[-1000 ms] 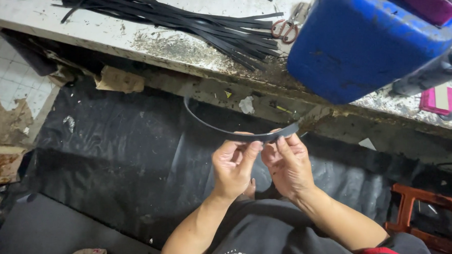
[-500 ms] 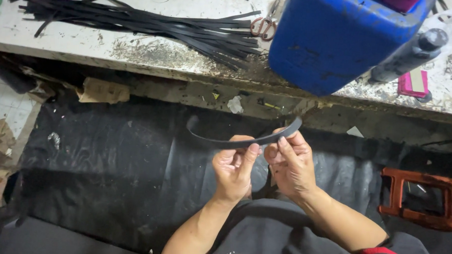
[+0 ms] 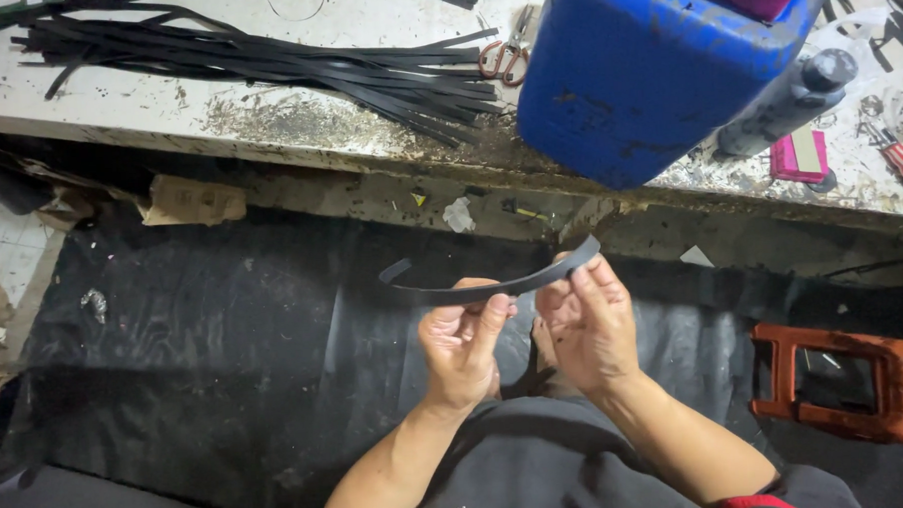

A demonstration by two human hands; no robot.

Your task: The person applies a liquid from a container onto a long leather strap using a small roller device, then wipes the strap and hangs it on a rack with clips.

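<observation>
Both hands gripped one curved black strip (image 3: pixel 493 286) low in the middle of the view: the left hand (image 3: pixel 462 342) pinched its middle, the right hand (image 3: pixel 586 324) closed on its end. At 12 o'clock sat the bench (image 3: pixel 267 125), strip pile (image 3: pixel 265 60) at 10, blue container (image 3: pixel 655 67) at 1.

A worn, stained counter (image 3: pixel 267 120) runs across the top; black sheeting (image 3: pixel 206 393) covers the floor below, beside pale tiles (image 3: pixel 7 265).
</observation>
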